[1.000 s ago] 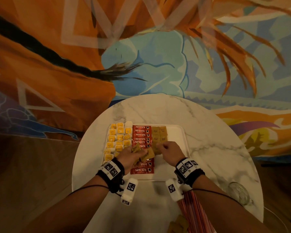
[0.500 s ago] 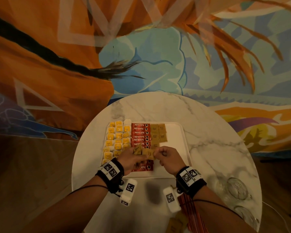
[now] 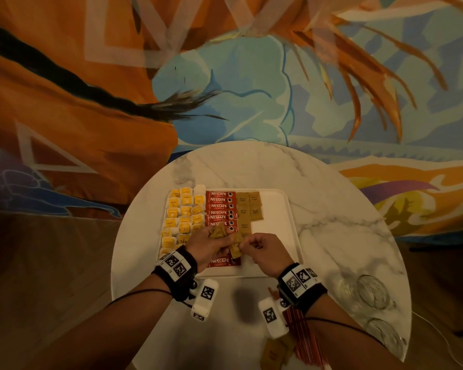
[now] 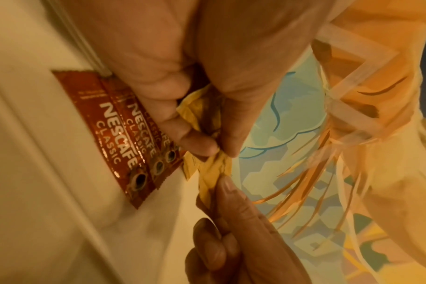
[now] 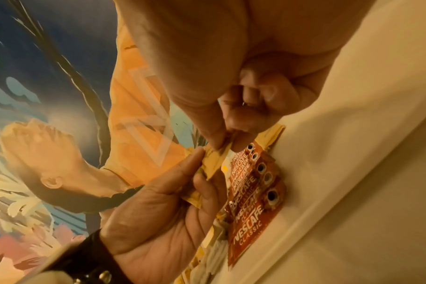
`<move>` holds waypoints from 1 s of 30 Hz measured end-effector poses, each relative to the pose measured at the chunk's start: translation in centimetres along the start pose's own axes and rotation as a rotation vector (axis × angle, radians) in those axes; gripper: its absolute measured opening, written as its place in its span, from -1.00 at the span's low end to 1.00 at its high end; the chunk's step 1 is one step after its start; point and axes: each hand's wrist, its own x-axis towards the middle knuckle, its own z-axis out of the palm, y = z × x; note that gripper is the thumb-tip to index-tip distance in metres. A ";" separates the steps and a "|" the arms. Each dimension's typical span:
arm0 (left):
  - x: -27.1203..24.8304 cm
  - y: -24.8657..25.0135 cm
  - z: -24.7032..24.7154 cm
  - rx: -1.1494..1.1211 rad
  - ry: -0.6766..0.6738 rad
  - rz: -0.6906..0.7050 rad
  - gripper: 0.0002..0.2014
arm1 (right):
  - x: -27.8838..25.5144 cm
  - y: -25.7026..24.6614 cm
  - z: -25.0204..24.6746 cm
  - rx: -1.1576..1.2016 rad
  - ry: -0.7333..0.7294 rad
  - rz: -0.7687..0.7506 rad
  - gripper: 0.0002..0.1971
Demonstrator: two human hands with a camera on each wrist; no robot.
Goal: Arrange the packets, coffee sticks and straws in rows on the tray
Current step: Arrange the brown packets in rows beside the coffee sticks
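Painted in orange and blue, a mural [image 3: 118,89] fills the wall behind a round marble table [image 3: 332,222] on which a white tray [image 3: 278,236] sits. Just above the tray's near half, both hands meet over one brown sugar packet [image 3: 235,248]: the right hand [image 3: 265,253] pinches its edge between thumb and forefinger, the other fingers curled into the palm, while the left hand [image 3: 207,244] holds a small fan of brown packets [image 3: 218,232] between thumb and fingers, its thumb pressing on the same packet the right hand grips — the left wrist view shows the two thumbs almost tip to tip on the crumpled paper. Under the hands, red Nescafe coffee sticks [image 3: 221,206] lie stacked in one column down the tray's middle, the nearest stick [image 3: 222,262] showing at 6 o'clock of the left hand. At 3 o'clock of that column, brown packets already laid [image 3: 249,209] form two short rows at the far side of the tray. At 9 o'clock of the sticks, yellow-and-white tea packets [image 3: 183,212] stand in three columns along the tray's left edge. Off the tray, at 6 o'clock near the table's front rim, a bundle of red straws [image 3: 302,332] lies under the right forearm, with loose brown packets [image 3: 274,352] just beside it. Two clear glasses [image 3: 372,292] stand at 4 o'clock on the marble.
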 end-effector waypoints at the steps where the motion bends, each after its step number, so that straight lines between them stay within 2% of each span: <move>1: -0.1 0.0 0.0 -0.041 -0.004 -0.010 -0.83 | 0.2 0.0 -0.2 -0.021 0.000 -0.005 -0.90; 5: -0.2 0.5 -0.1 -0.183 0.026 -0.054 -0.69 | 1.6 -0.6 -1.9 -0.062 0.083 0.014 -0.93; 11: -0.5 0.6 -0.6 -0.259 -0.025 -0.116 -0.66 | 4.9 -0.1 -4.8 -0.295 0.234 0.114 -0.86; 16: -0.8 0.7 -0.7 -0.305 -0.050 -0.167 -0.65 | 6.3 1.1 -5.2 -0.523 0.221 0.212 -0.81; 25: -1.4 0.7 -0.5 -0.270 -0.074 -0.201 -0.69 | 7.0 0.9 -4.7 -0.590 0.209 0.264 -0.84; 27: -1.5 0.7 -0.6 -0.252 -0.082 -0.198 -0.70 | 6.7 0.6 -4.6 -0.587 0.230 0.251 -0.85; 30: -1.5 0.6 -0.7 -0.232 -0.092 -0.180 -0.73 | 5.8 -0.2 -4.1 -0.505 0.223 0.154 -0.93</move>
